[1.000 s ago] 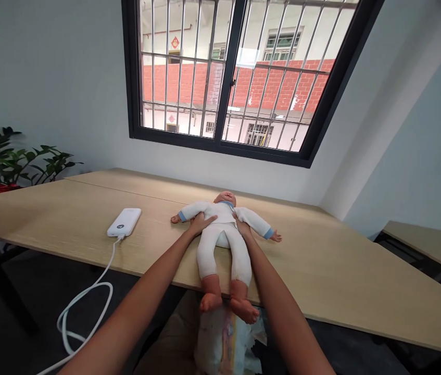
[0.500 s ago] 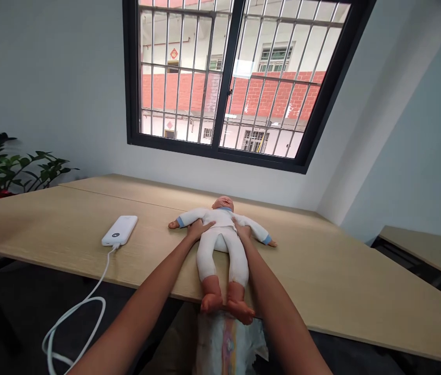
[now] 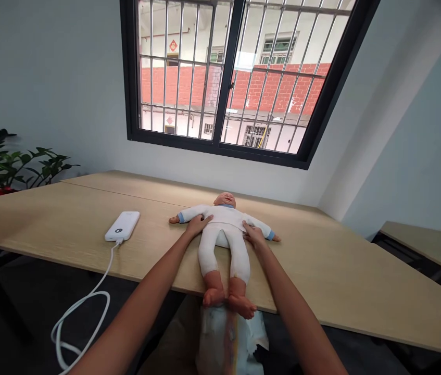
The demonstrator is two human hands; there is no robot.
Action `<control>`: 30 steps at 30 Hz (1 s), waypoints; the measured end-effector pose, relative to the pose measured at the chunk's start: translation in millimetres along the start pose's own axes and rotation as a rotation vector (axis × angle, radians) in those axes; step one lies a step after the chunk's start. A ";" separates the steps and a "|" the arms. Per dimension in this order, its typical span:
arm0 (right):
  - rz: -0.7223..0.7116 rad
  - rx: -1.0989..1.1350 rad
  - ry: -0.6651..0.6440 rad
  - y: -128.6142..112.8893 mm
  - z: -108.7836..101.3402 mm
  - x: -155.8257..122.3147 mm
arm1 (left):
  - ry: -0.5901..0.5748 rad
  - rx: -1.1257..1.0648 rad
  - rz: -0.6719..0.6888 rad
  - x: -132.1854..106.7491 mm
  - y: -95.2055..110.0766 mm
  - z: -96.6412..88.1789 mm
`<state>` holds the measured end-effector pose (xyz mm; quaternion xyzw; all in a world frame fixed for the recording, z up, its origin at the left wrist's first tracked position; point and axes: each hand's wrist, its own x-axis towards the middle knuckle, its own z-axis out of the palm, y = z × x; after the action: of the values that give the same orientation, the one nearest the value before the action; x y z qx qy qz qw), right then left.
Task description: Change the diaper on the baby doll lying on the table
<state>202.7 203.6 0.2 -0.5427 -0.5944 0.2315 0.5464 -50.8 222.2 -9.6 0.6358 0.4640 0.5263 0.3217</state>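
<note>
A baby doll (image 3: 225, 229) in a white suit with blue cuffs lies on its back on the wooden table. Its arms are spread, its head points to the window, and its bare feet reach the table's near edge. At the doll's waist on the left, my left hand (image 3: 198, 226) grips the side, thumb on top of the shirt. Across from it, my right hand (image 3: 255, 235) has thumb and fingers closed at the shirt's hem. Part of the fingers of both hands is hidden. A white flat piece shows between the doll's thighs.
A white power bank (image 3: 123, 225) sits left on the table (image 3: 341, 271), its white cable (image 3: 105, 281) looping below the edge. Under the doll's feet is a whitish, crumpled-edged item (image 3: 216, 344) with a coloured stripe. A potted plant (image 3: 9, 161) stands far left; another table (image 3: 427, 247) is right.
My right hand has shifted outward to the right, from the doll's waist to the edge of the shirt. My left hand stays at the waist. The view has tilted slightly down.
</note>
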 end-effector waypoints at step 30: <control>-0.176 0.073 -0.035 -20.5 9.1 -15.6 | -0.178 -0.285 0.043 -8.1 9.0 -19.2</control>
<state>183.6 186.3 9.1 -0.4642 -0.6404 0.2135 0.5735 -67.2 209.8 0.1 0.6375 0.3410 0.5351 0.4370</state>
